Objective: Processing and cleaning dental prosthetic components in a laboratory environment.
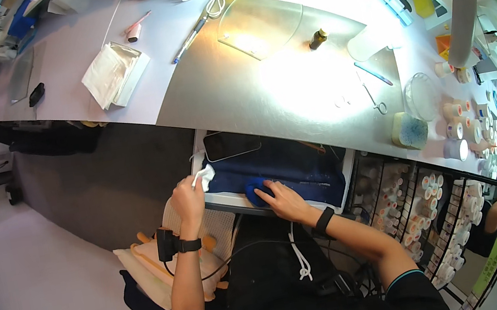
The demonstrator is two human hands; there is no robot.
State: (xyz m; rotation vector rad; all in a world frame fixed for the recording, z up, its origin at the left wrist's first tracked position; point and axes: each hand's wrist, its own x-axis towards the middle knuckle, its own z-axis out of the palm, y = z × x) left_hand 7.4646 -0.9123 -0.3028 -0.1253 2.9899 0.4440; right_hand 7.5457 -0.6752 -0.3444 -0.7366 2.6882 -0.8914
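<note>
My left hand (188,203) is closed around a crumpled white tissue (205,177) at the left edge of an open drawer. Inside that drawer (347,171) lies a dark blue cloth (304,175). My right hand (288,202) reaches over the drawer's front, with thumb and fingers on a small bright blue rounded piece (254,196). What that piece is does not show clearly; it looks soft. Behind my left hand, a dark phone-like slab (232,144) rests at the back left of the drawer.
Above the drawer runs a metal worktop (207,103). It carries a tissue pack (115,75), a glass plate (253,26), a small dark bottle (318,39), scissor-like forceps (374,98) and a sponge (409,131). Racks of small jars (429,190) stand at the right.
</note>
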